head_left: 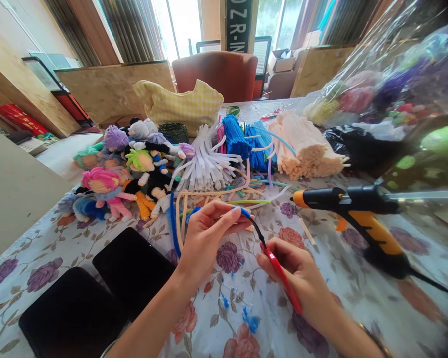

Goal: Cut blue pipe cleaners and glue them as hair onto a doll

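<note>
My left hand pinches a blue chenille stem between thumb and fingertips, above the middle of the table. Blue chenille also loops out on the left side of this hand. My right hand is closed around red-handled scissors. A dark, thin, curved piece runs from their tip to the blue stem; whether it is the blades or part of the stem I cannot tell. Bits of blue fluff lie on the floral tablecloth below my hands.
Two black tablet-like slabs lie at left. Behind them are piled chenille dolls. White stems, blue bundles and peach bundles line the back. A glue gun with a cord lies at right, near clear plastic bags.
</note>
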`<state>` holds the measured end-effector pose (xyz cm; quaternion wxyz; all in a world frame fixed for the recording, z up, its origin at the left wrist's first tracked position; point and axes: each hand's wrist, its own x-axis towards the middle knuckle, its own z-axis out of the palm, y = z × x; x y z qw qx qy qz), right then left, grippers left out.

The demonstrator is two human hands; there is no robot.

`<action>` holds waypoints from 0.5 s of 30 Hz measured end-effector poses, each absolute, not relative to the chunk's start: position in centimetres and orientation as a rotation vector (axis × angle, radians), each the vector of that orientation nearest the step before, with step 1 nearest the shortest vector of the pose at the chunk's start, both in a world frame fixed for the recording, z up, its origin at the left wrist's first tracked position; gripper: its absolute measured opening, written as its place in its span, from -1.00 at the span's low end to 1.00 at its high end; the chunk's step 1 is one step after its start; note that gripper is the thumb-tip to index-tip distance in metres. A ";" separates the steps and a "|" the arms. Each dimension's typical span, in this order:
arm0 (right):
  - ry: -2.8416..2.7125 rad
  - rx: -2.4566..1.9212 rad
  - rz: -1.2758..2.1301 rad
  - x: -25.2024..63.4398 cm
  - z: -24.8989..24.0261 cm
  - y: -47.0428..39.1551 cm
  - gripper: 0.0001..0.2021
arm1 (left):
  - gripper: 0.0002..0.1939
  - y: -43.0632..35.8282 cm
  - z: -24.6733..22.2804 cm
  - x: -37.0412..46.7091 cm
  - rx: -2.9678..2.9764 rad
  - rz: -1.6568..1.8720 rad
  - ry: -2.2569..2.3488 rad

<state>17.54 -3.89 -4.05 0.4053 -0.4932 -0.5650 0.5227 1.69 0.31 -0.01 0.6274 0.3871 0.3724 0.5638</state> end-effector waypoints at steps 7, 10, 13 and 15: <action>-1.467 -1.244 1.313 17.6 -3.8 -4.0 -0.66 | -0.90 0.3 0.0 1.8 0.918 1.297 0.844; -1.481 -1.248 1.305 17.6 -3.8 -4.1 -0.66 | -0.91 0.3 0.0 1.8 0.905 1.302 0.839; -1.499 -1.256 1.303 17.5 -3.8 -4.0 -0.65 | -0.90 0.2 0.1 1.8 0.897 1.302 0.844; -1.515 -1.271 1.294 17.4 -3.7 -3.9 -0.64 | -0.91 0.2 0.1 1.8 0.897 1.298 0.845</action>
